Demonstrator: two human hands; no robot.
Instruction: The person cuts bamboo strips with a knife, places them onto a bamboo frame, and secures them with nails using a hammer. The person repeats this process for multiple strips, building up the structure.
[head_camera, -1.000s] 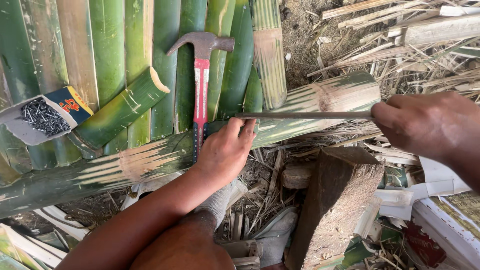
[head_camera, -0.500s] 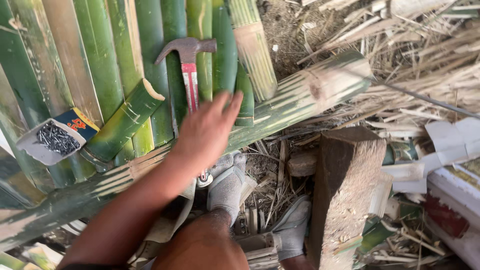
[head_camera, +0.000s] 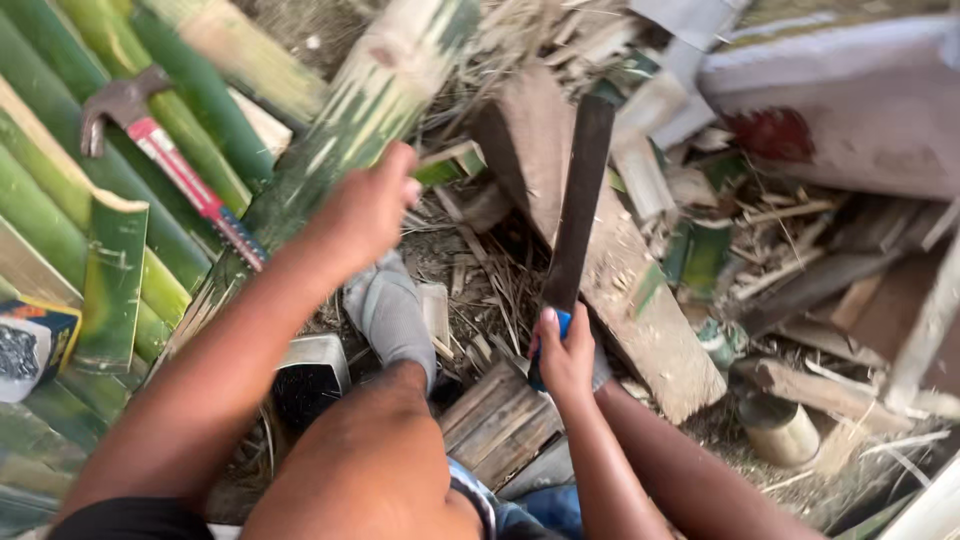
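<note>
Head view, the only one, looks down on two bare arms over a littered floor. One left hand rests on a split bamboo length at centre left, its fingers curled over the far edge; motion blur keeps me from telling how firmly they grip. One right hand sits nearer and to the right, fingers clenched around the blue handle of a single machete, whose dark blade points away and lies across one wooden block. One claw hammer with a red handle lies at far left on the green bamboo poles (at least five side by side, though the frame cuts them off at the left and top, so the full count is uncertain). One small box of nails shows at the left edge, half cut off. One grey sock-covered foot sits between the hands, and a bare knee fills the near centre. A round tin stands near right. The pale red-marked slab at far right is too blurred to identify. Scraps and straw hide the floor beneath.
</note>
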